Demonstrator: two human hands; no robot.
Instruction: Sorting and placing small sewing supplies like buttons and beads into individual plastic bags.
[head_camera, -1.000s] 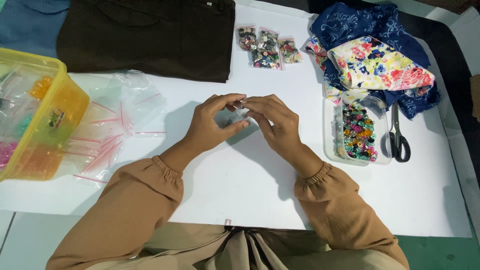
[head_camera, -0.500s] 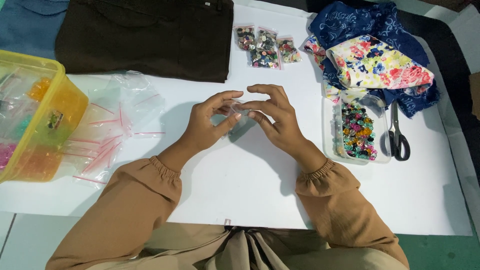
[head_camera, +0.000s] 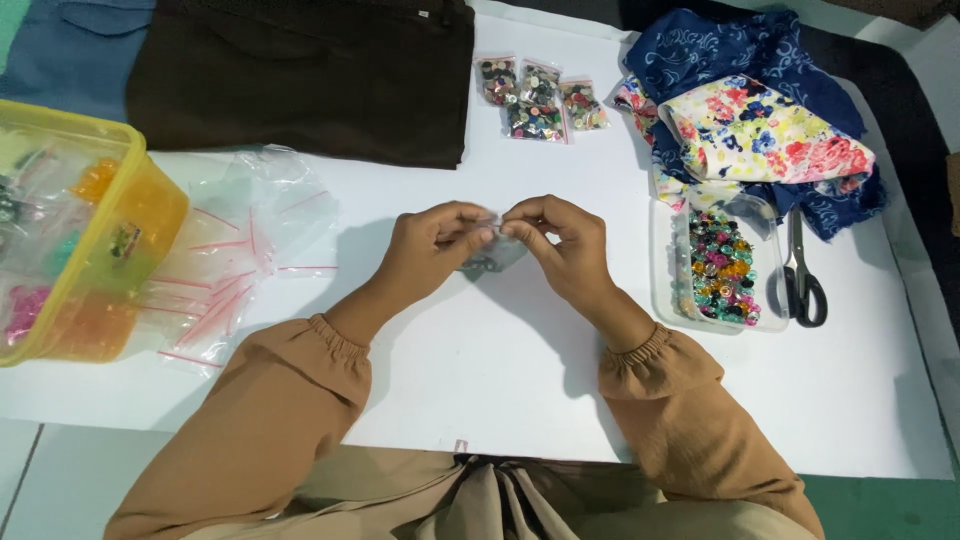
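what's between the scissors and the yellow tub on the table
In the head view, between the scissors and the yellow tub lie a clear tray of beads, both hands pinching a small bag, and loose plastic bags.

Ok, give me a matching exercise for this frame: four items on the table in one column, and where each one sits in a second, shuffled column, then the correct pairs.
Things:
1. scissors
2. yellow tub
3. small clear bag
4. three filled button bags

Places:
A. at the table's left edge, beside a heap of empty clear bags
B. pinched between the fingertips of left hand and right hand
C. at the far side, between the dark brown garment and the floral fabric
D. right of the clear tray of coloured buttons

Pairs: 1-D, 2-A, 3-B, 4-C
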